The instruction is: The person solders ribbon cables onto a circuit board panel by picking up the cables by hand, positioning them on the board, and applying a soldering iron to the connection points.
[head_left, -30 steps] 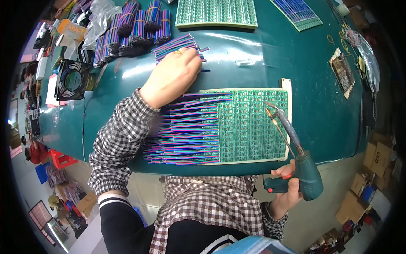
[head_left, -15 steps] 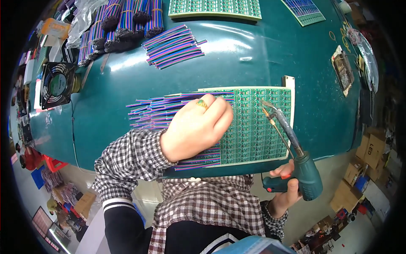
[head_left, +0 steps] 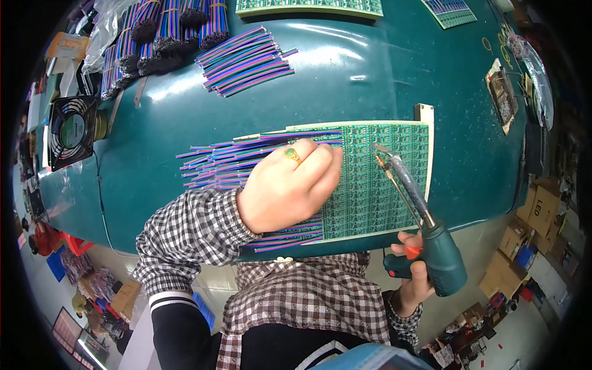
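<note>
My left hand (head_left: 293,182), with a ring on one finger, is closed over the striped flat wires (head_left: 216,163) that lie across the left part of a green circuit board panel (head_left: 385,203). Its fingertips pinch at the end of a wire near the panel's upper middle; the thumb and the exact grip are mostly hidden. In my right hand (head_left: 416,271) is a dark green pistol-shaped soldering gun (head_left: 445,262) with a red trigger. The gun's tip and thin feed tube (head_left: 385,163) hang over the panel, a short way right of my left fingers. I cannot tell whether they touch it.
A loose pile of striped wires (head_left: 250,65) lies beyond the panel, with tied wire bundles (head_left: 169,31) at the far left. Another panel stack (head_left: 308,7) sits at the back. A small fan (head_left: 74,132) stands left; a dirty tray (head_left: 502,95) lies right.
The soldering gun's tip has shifted slightly left, closer to my left fingers. My left hand stays in nearly the same place on the wires. The whole view has moved a little.
</note>
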The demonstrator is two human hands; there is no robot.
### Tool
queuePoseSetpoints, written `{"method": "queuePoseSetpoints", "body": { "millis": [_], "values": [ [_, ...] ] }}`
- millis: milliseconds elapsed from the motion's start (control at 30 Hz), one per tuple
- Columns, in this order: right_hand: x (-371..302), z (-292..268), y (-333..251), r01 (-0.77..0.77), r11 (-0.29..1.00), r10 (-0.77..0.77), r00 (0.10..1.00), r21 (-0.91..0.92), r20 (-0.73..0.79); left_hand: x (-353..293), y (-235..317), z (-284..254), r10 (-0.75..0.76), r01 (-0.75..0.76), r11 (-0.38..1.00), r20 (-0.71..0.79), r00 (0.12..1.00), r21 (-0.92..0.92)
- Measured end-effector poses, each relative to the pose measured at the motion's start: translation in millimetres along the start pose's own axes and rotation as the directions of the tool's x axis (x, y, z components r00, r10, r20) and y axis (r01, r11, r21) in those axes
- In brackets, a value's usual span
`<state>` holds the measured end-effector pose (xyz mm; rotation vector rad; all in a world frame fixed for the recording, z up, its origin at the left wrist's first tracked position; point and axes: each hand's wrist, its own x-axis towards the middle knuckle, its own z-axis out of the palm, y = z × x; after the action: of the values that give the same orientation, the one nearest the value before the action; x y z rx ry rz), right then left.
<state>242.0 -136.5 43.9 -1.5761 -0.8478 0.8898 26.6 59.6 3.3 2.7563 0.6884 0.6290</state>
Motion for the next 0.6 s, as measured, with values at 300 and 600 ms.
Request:
{"method": "queuePoseSetpoints", "body": {
  "millis": [300,600],
  "values": [
    [-5.8,-1.6,0.8,-0.165,0.986,0.164,0.986,-0.019,-0.014,1.6,-10.4,4.6,0.039,-0.043,0.998,-0.078,0.996,-0.056],
    [-4.6,-2.0,2.5,-0.129,0.988,0.132,0.991,-0.085,0.024,2.5,-9.0,4.4,0.014,-0.019,0.998,-0.068,0.998,-0.067]
  ]
}}
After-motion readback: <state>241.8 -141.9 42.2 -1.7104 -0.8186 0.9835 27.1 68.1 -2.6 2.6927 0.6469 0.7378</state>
